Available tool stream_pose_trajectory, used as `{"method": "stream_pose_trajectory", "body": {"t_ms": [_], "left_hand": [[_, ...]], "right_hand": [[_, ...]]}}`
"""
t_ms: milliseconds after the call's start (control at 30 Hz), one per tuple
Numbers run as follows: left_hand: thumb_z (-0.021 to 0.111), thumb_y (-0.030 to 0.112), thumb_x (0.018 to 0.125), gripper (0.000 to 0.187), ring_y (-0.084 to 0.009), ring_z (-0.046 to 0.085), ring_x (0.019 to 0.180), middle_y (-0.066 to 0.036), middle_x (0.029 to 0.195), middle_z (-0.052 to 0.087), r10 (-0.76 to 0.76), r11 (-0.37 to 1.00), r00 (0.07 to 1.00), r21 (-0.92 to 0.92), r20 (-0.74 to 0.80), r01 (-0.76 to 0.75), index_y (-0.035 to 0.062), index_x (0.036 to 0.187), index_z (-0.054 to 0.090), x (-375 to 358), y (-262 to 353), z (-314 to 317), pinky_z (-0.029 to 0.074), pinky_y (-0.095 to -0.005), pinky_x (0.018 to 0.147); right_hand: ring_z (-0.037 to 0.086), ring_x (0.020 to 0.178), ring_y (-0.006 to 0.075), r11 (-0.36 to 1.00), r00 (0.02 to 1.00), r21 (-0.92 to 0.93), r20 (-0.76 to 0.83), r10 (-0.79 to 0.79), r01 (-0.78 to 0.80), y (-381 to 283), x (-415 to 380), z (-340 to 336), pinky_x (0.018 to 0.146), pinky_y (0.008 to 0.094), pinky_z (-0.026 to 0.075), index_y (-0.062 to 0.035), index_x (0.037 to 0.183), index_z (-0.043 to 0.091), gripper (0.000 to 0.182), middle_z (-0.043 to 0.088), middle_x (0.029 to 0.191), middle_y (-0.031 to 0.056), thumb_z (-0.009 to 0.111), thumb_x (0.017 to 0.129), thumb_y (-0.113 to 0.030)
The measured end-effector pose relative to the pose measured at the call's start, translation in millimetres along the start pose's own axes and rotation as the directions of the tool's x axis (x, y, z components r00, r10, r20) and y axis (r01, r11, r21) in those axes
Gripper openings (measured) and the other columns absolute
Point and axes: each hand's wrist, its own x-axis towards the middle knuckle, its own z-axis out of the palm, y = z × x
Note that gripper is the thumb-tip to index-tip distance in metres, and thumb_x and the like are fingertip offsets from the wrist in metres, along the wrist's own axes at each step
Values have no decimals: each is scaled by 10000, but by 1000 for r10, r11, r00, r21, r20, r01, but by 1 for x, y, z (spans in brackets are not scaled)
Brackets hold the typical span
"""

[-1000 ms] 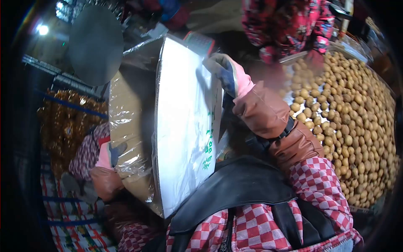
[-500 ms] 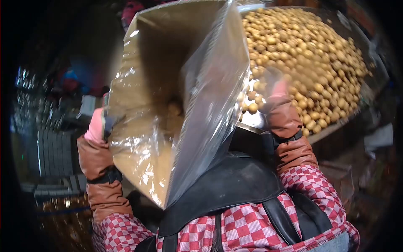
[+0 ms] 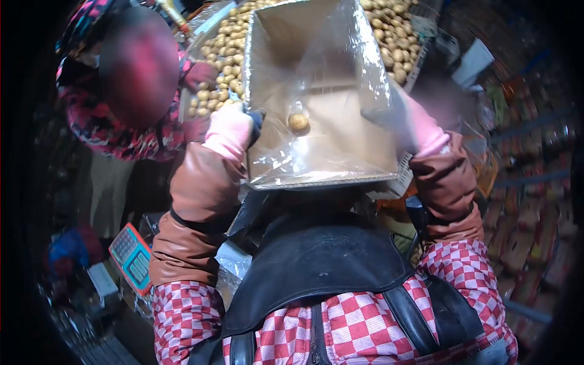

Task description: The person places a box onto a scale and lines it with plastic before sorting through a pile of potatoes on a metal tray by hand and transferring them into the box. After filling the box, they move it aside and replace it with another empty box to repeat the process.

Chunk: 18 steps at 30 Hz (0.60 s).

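A cardboard box (image 3: pixel 340 131) lined with clear plastic stands open side up in front of me, with one round potato-like item (image 3: pixel 298 121) on its bottom. My left hand (image 3: pixel 234 129), in a pink glove with dark fingers, grips the box's left wall. On the opposite side my right hand (image 3: pixel 410 121), gloved alike and blurred, has its fingers over the right wall. Many of the same yellow-brown items (image 3: pixel 396 38) lie beyond and on both sides of the box.
At the upper left a person (image 3: pixel 115 131) in a pink and dark patterned jacket reaches toward the pile. An orange and teal device with keys (image 3: pixel 132 258) lies lower left. Stacked red-brown boxes (image 3: pixel 517 243) fill the right side.
The view has turned. The box, tilted before, now sits squarer in front of me, and my right hand has come from the pile to its right wall. The other person has come into view.
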Motion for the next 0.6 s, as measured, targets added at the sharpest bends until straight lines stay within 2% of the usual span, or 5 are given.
{"method": "stream_pose_trajectory", "body": {"t_ms": [267,433,467,533,600], "left_hand": [[547,189,1005,415,-287,647,1083,-174,1179,658,752,644,657,-280,62,-711,18,1381,505,-12,12,66,500,-342,930],[602,126,983,562,-193,540,1163,-180,1291,536,512,195,832,-972,212,128,-15,1466,354,-72,46,120,485,-263,965],[668,218,951,632,-269,550,1170,-171,1311,528,229,144,538,-575,811,805,-2,1461,366,-84,83,67,497,-305,967],[633,376,968,528,-144,617,820,-59,1035,670,331,275,609,-692,720,668,89,1396,520,-98,69,101,523,-281,747],[642,411,954,533,-110,527,676,-24,837,646,893,395,444,-602,73,-694,140,1400,538,-95,44,129,472,-254,645]], "right_hand": [[612,955,168,828,948,515,-84,307,-222,123,-42,-29,839,291,487,-8,1318,553,551,664,1098,64,748,833,-181],[570,913,105,711,807,651,-252,534,-267,135,-129,-61,828,266,473,-10,1267,615,457,657,1081,8,720,836,-118],[579,953,112,860,817,437,-372,441,-266,119,-154,-66,858,273,473,-5,1290,601,474,655,1120,13,707,841,-114],[591,991,116,768,750,584,-378,543,-262,117,-201,-90,891,285,474,18,1301,579,485,654,1145,32,703,859,-137],[605,994,135,772,662,550,-454,597,-319,137,-249,-112,905,297,477,20,1293,579,480,658,1157,51,692,843,-101]]}}
